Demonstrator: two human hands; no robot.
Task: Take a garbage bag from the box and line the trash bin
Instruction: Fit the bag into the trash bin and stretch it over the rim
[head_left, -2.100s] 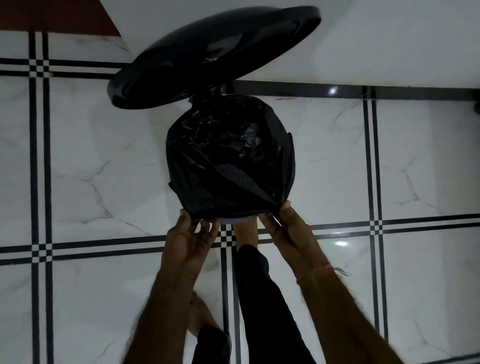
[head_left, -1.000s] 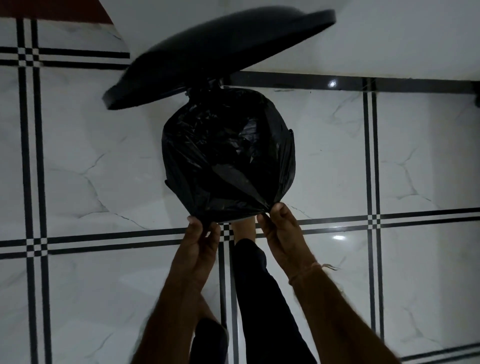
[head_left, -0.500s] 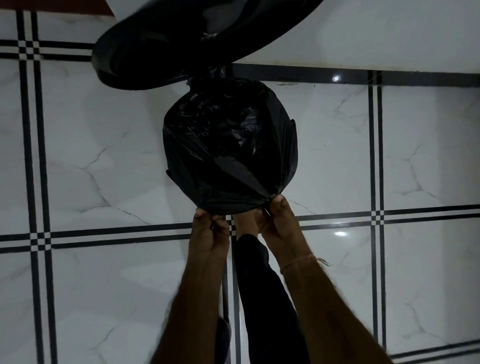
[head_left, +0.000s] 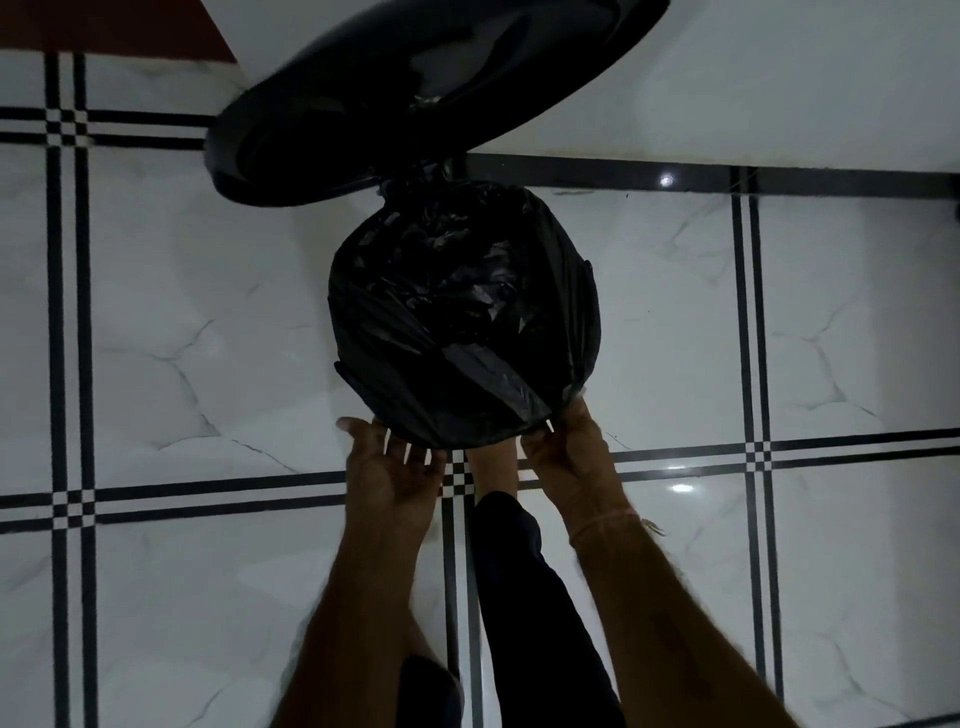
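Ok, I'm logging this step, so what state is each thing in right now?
Bin lid: raised, open.
Garbage bag: spread over the bin's mouth, its edge folded down around the rim.
Left hand: open, fingers spread at the bag's near edge.
Right hand: pinching the bag's edge at the near right rim.
Foot: at the bin's base.

I stand indoors in what looks like a home: a glossy white marble-look tiled floor (head_left: 156, 322) with black grid lines, a lidded pedal bin (head_left: 462, 312) against a white wall (head_left: 779, 78).
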